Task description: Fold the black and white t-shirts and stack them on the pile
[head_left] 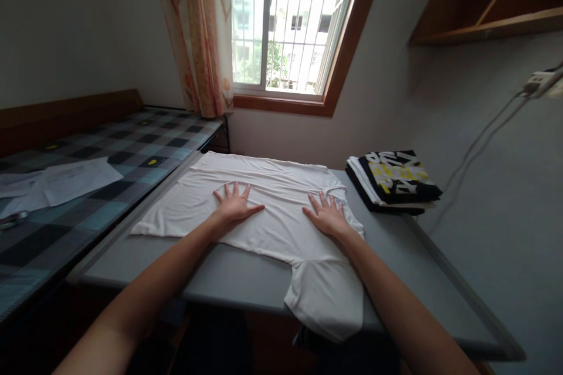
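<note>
A white T-shirt lies spread sideways on the grey table, its hem to the left and its collar to the right. One short sleeve hangs over the table's front edge. My left hand rests flat on the middle of the shirt with its fingers spread. Near the collar, my right hand also presses flat on the cloth, fingers apart. Light wrinkles run across the fabric around both hands. The far sleeve cannot be made out.
A stack of folded clothes, black with a white and yellow print on top, sits at the table's back right. Left of the table is a checkered bed with papers on it. Behind are a barred window and a curtain.
</note>
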The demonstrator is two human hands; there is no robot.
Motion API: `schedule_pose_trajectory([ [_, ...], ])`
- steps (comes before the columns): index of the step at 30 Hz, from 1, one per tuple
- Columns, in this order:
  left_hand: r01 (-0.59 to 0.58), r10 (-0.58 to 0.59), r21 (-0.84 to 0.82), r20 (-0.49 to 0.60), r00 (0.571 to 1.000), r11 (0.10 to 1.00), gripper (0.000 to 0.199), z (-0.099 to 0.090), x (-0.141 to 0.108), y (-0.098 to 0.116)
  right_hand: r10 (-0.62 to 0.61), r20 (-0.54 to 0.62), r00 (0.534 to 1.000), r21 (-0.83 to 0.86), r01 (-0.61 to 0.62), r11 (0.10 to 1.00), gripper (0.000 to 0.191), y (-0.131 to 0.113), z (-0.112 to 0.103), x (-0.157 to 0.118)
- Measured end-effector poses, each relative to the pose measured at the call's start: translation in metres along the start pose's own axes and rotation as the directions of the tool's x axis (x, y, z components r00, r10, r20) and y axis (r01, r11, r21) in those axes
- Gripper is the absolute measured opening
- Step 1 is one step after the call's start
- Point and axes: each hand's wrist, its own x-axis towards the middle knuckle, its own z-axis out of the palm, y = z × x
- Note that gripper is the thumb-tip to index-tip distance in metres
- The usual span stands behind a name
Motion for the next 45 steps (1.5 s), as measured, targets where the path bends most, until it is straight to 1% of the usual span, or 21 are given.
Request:
schedule_pose_trajectory([
  [4, -0.019, 0.019, 0.004, -0.022, 1.0, 1.0, 0.105, 0.002, 0.017, 0.002, 0.008, -0.027, 1.0, -0.013, -0.008, 1.0, 0.074, 0.003, -0.003, 0.016],
  [10, -0.039, 0.041, 0.028, -0.078, 0.996, 0.999, 0.097, 0.005, 0.047, 0.006, -0.001, -0.089, 0.996, 0.008, 0.001, 1.0, 0.071, 0.01, -0.005, 0.05],
  [14, -0.065, 0.068, 0.028, -0.108, 0.992, 0.997, 0.095, 0.004, 0.064, 0.008, -0.025, -0.135, 0.991, 0.024, 0.029, 0.999, 0.066, 0.015, -0.006, 0.07],
  [15, -0.068, 0.071, 0.029, -0.11, 0.991, 0.997, 0.095, 0.003, 0.068, 0.009, -0.027, -0.162, 0.986, 0.024, 0.032, 0.999, 0.064, 0.016, -0.006, 0.072],
  [17, -0.067, 0.071, 0.033, -0.113, 0.991, 0.997, 0.093, 0.003, 0.074, 0.01, -0.016, -0.259, 0.966, 0.014, 0.021, 1.0, 0.06, 0.016, -0.007, 0.075],
  [20, -0.059, 0.062, 0.031, -0.131, 0.989, 0.998, 0.088, 0.003, 0.077, 0.011, -0.007, -0.409, 0.913, -0.029, -0.005, 1.0, 0.049, 0.014, -0.008, 0.071],
  [22, -0.056, 0.059, 0.023, -0.184, 0.981, 0.998, 0.08, 0.003, 0.074, 0.011, -0.011, -0.438, 0.899, -0.055, -0.014, 0.998, 0.042, 0.011, -0.009, 0.066],
  [23, -0.048, 0.052, 0.022, -0.238, 0.97, 0.999, 0.075, 0.003, 0.072, 0.012, -0.009, -0.437, 0.9, -0.061, -0.019, 0.998, 0.04, 0.008, -0.01, 0.063],
  [25, -0.014, 0.02, 0.021, -0.366, 0.93, 1.0, 0.065, 0.004, 0.065, 0.013, 0.008, -0.431, 0.902, -0.059, -0.037, 0.998, 0.039, 0.003, -0.011, 0.057],
  [26, 0.008, 0.0, 0.018, -0.41, 0.912, 1.0, 0.062, 0.004, 0.061, 0.014, 0.018, -0.424, 0.906, -0.054, -0.045, 0.998, 0.039, 0.0, -0.011, 0.054],
  [27, 0.023, -0.016, 0.013, -0.425, 0.905, 1.0, 0.061, 0.004, 0.057, 0.014, 0.025, -0.408, 0.913, -0.048, -0.049, 0.998, 0.039, -0.002, -0.011, 0.05],
  [29, 0.011, -0.006, 0.01, -0.394, 0.919, 1.0, 0.06, 0.003, 0.049, 0.014, 0.028, -0.365, 0.931, -0.026, -0.041, 0.999, 0.038, -0.007, -0.01, 0.042],
  [31, -0.059, 0.061, 0.015, -0.32, 0.946, 0.998, 0.06, 0.002, 0.043, 0.009, 0.036, -0.338, 0.94, 0.012, -0.034, 0.999, 0.04, -0.009, -0.008, 0.032],
  [33, -0.121, 0.12, 0.013, -0.254, 0.96, 0.993, 0.062, 0.0, 0.037, 0.0, 0.073, -0.329, 0.942, 0.066, -0.054, 0.996, 0.047, -0.008, -0.006, 0.022],
  [34, -0.123, 0.122, 0.01, -0.242, 0.963, 0.992, 0.063, -0.001, 0.034, -0.007, 0.099, -0.319, 0.943, 0.096, -0.071, 0.993, 0.05, -0.007, -0.006, 0.018],
  [36, -0.069, 0.07, 0.015, -0.274, 0.959, 0.998, 0.063, -0.005, 0.028, -0.024, 0.14, -0.283, 0.949, 0.149, -0.1, 0.984, 0.056, -0.004, -0.006, 0.012],
  [38, 0.022, -0.009, 0.035, -0.335, 0.942, 0.999, 0.063, -0.009, 0.022, -0.043, 0.152, -0.242, 0.958, 0.177, -0.111, 0.978, 0.059, -0.002, -0.006, 0.008],
  [39, 0.062, -0.042, 0.046, -0.345, 0.938, 0.997, 0.063, -0.011, 0.02, -0.052, 0.151, -0.22, 0.964, 0.177, -0.112, 0.978, 0.061, -0.001, -0.006, 0.008],
  [42, 0.153, -0.134, 0.044, -0.289, 0.948, 0.987, 0.064, -0.016, 0.015, -0.076, 0.132, -0.131, 0.983, 0.143, -0.113, 0.983, 0.065, 0.002, -0.004, 0.009],
  [44, 0.198, -0.185, 0.025, -0.258, 0.948, 0.98, 0.064, -0.018, 0.012, -0.085, 0.118, -0.09, 0.989, 0.118, -0.107, 0.987, 0.066, 0.005, -0.002, 0.013],
  [45, 0.217, -0.204, 0.019, -0.267, 0.942, 0.976, 0.064, -0.02, 0.011, -0.087, 0.114, -0.086, 0.99, 0.109, -0.104, 0.989, 0.066, 0.007, -0.001, 0.015],
])
